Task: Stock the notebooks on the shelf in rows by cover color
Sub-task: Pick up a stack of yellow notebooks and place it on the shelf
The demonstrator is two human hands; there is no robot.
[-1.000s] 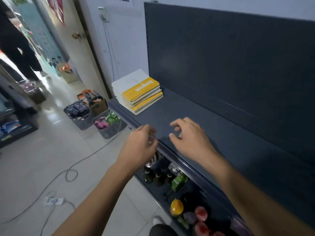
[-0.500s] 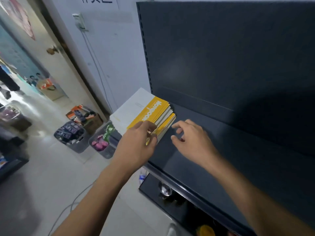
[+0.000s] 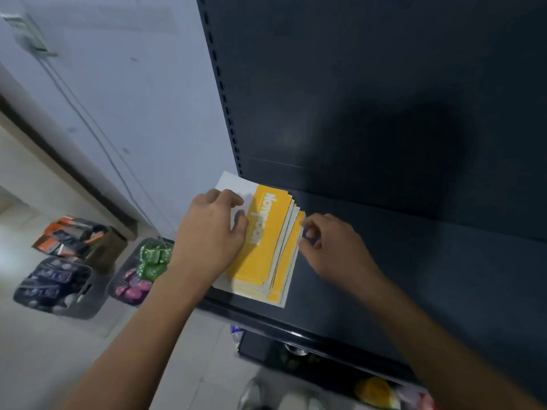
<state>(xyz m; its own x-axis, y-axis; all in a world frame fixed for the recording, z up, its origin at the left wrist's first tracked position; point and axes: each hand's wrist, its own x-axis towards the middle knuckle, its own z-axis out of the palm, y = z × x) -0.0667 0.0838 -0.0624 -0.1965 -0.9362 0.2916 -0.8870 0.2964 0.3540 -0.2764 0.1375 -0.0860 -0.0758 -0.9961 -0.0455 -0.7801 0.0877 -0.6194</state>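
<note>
I take the stack of yellow-and-white paper notebooks [image 3: 266,255] as my mark. It lies on the dark metal shelf [image 3: 414,276], at that shelf's left end and close to the front edge. My left hand [image 3: 210,235] rests on top of the stack and my right hand [image 3: 331,247] pinches its right edge. The dark metal back panel [image 3: 355,84] stands behind the stack. Left of the stack, down on the floor, sits a grey plastic basket [image 3: 114,288]. Further left is a black plastic basket [image 3: 85,312], with a brown cardboard box [image 3: 109,250] behind it.
</note>
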